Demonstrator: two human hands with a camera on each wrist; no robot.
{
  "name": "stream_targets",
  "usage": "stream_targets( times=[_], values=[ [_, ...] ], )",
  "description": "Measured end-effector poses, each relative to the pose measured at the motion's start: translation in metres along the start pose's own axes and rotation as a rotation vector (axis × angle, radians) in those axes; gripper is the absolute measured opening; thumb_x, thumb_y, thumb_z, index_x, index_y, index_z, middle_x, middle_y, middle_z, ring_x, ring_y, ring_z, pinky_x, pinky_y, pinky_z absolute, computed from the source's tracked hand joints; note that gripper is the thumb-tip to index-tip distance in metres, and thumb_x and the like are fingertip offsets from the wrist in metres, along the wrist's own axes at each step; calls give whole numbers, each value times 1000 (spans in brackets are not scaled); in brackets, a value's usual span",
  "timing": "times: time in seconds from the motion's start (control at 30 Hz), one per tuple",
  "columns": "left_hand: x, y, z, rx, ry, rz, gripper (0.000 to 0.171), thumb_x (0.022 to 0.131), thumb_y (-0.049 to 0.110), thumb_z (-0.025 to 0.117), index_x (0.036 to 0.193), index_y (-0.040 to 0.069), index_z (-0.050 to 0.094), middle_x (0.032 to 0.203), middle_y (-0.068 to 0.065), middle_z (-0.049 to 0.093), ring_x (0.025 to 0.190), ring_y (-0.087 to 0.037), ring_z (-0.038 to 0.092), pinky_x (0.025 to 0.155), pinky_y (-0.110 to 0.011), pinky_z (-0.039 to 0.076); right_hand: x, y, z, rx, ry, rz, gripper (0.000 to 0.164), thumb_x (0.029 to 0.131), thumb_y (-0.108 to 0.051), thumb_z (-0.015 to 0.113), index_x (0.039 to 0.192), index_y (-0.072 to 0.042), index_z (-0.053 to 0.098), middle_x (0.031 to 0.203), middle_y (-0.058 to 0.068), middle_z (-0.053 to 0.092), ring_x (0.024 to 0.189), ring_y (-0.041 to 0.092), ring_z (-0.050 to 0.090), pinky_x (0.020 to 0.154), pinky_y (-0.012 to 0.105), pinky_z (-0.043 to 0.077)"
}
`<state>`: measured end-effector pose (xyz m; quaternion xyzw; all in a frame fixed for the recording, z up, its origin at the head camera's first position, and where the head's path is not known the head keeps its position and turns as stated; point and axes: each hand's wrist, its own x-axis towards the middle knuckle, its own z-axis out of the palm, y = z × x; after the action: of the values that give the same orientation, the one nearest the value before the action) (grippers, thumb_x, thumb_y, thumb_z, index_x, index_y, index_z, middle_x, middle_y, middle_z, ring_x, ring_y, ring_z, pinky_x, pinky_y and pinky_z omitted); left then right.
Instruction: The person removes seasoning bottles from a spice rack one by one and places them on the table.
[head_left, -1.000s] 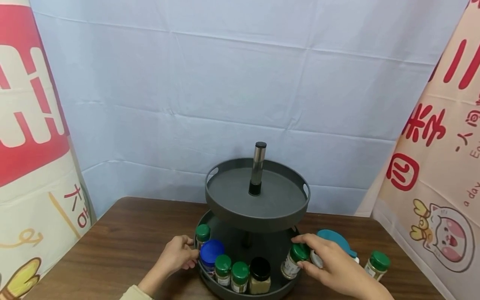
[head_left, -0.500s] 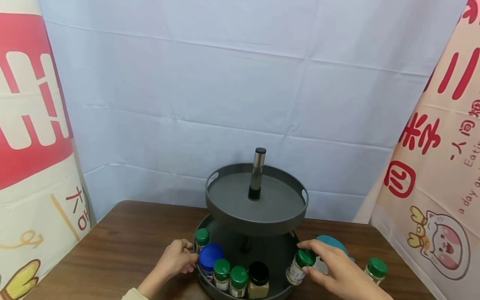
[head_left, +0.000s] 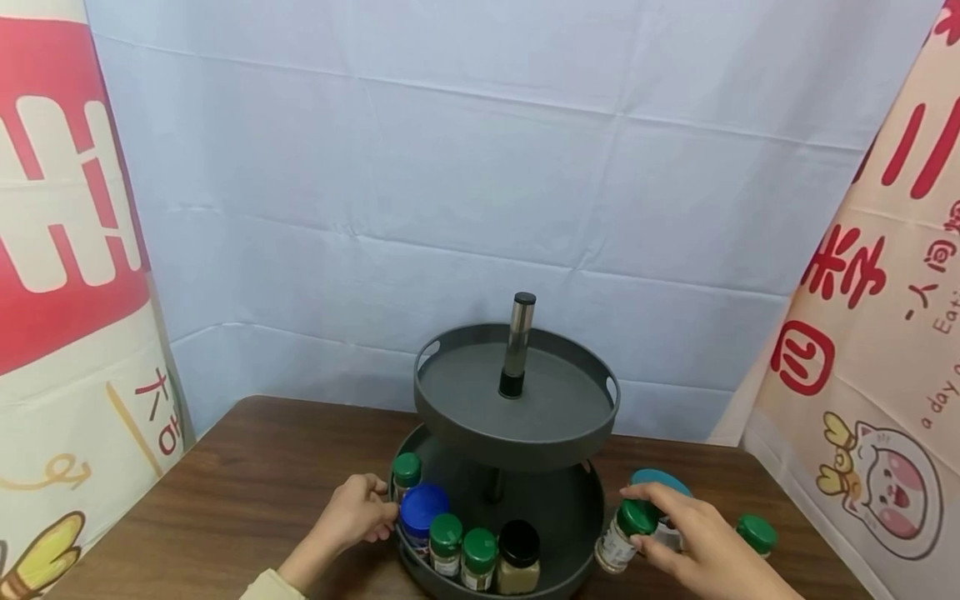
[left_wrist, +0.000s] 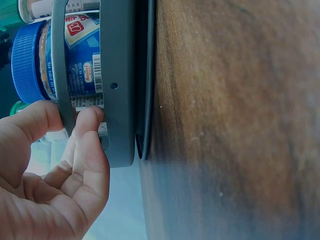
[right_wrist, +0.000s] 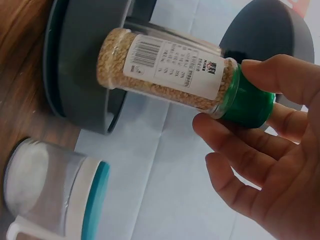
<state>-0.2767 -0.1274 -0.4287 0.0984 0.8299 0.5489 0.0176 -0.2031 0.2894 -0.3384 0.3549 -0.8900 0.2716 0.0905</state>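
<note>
My right hand (head_left: 701, 537) holds a spice jar by its green lid, just outside the right rim of a dark grey two-tier turntable's lower tray (head_left: 551, 500). Pale grains fill the jar (right_wrist: 172, 72), which leans with its base toward the tray. On the other side, my left hand (head_left: 358, 510) pinches the tray's rim at a handle slot; thumb and fingers meet around the rim bar (left_wrist: 62, 65). Along the tray's left and front stand a blue-lidded jar (head_left: 423, 510), several green-lidded jars (head_left: 446, 546) and a black-lidded jar (head_left: 518, 557).
Above is the bare upper tray (head_left: 480, 412) with a metal post (head_left: 517, 342). A clear container with a teal lid (right_wrist: 95, 200) stands on the wooden table (head_left: 300, 450) behind my right hand. Another green-lidded jar (head_left: 757, 533) is farther right. Cloth (head_left: 480, 167) hangs behind.
My right hand has carried the green-lidded jar rightward, from inside the lower tray out past its rim. The left hand stays at the left rim.
</note>
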Motion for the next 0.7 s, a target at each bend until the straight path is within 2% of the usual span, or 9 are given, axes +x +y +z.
stream_targets(
  times=[0.2,0.43,0.7],
  values=[
    [1,1,0,5,0,-10,38,75,6,66,102,-16,52,60,-6,62,49,-20,60,44,-32,51,-6,11,-3,7,-34,56,40,89,-22,64,123,-6,48,103,0,58,82,4,56,62,24,51],
    [3,2,0,14,8,-10,36,75,6,67,101,-15,53,60,-6,62,49,-19,60,44,-32,51,-9,21,-2,-5,-65,95,39,89,-24,63,121,-5,50,108,9,59,90,6,57,66,25,51],
    [1,1,1,9,11,-20,37,75,5,67,102,-16,52,60,-6,62,49,-19,60,44,-32,51,-8,30,2,54,-154,191,40,88,-27,65,119,-6,51,108,7,57,87,7,55,66,34,51]
  ],
)
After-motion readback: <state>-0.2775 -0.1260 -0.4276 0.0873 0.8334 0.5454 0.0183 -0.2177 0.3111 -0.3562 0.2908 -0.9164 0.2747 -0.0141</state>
